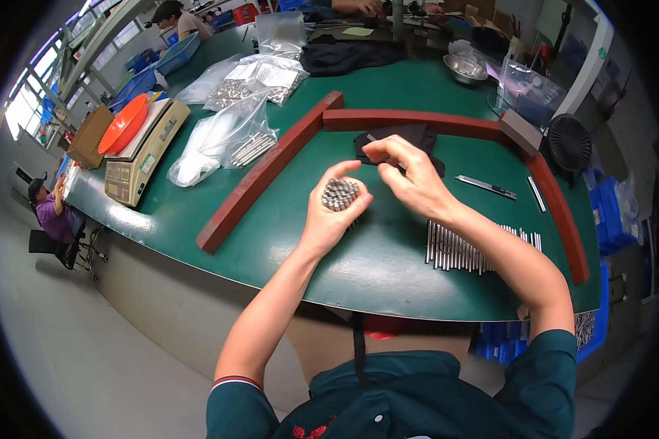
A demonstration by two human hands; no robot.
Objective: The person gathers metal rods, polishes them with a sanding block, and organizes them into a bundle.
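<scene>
My left hand (328, 216) is wrapped round a bundle of thin metal rods (340, 194), whose ends face up in a tight cluster. Just right of it, my right hand (415, 181) hovers with curved fingers, a gap between thumb and fingertips, and nothing visible in it. Below my right forearm, a row of similar metal rods (454, 247) lies side by side on the green table (271, 208); the forearm covers some of them. Behind my hands is a black cloth-like item (419, 139), partly hidden by my right fingers.
Dark red bars (267, 175) frame the work area. A utility knife (486, 187) and a short metal strip (537, 194) lie on the right. Farther out are a scale (145, 157) with an orange tray (124, 123), plastic bags (249, 79), a metal bowl (466, 69) and a black fan (568, 143).
</scene>
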